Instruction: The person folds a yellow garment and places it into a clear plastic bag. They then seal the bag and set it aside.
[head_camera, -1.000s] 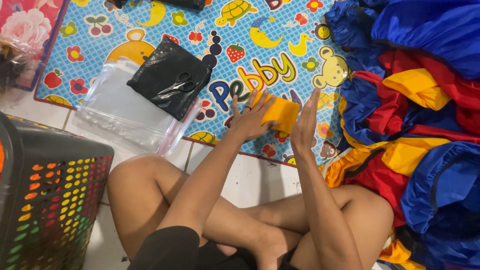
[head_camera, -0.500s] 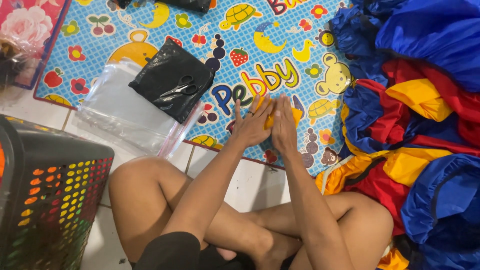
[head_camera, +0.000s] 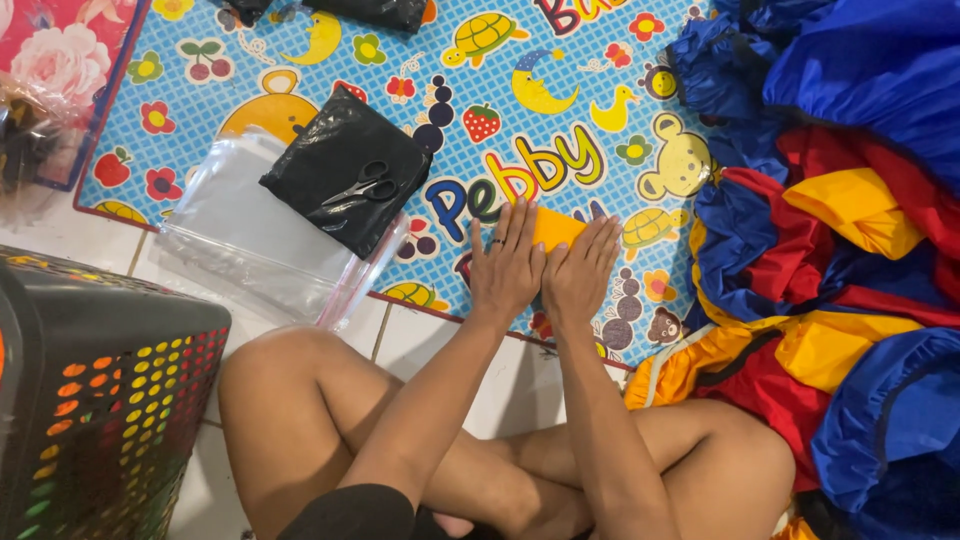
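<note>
Yellow cloth (head_camera: 553, 228), folded small, lies flat on the patterned play mat (head_camera: 560, 100) under both palms. The fingers of the left hand (head_camera: 506, 262) are straight and slightly spread, pressed down on the near-left part of the piece; a ring sits on one of them. The right hand (head_camera: 580, 272) lies just beside it, fingers together and flat, covering the right part, so only the far corner of the cloth shows.

It looks thin, soft and light, likely a slick synthetic like the blue, red and yellow garments (head_camera: 840, 200) heaped to the right, so it would probably slide and spring open unless pinched at a folded edge.

Further out, to the left, scissors (head_camera: 362, 185) rest on a black plastic bag (head_camera: 345, 170) atop clear plastic sleeves (head_camera: 240, 240); a dark perforated basket (head_camera: 95, 400) stands by the person's left knee.
</note>
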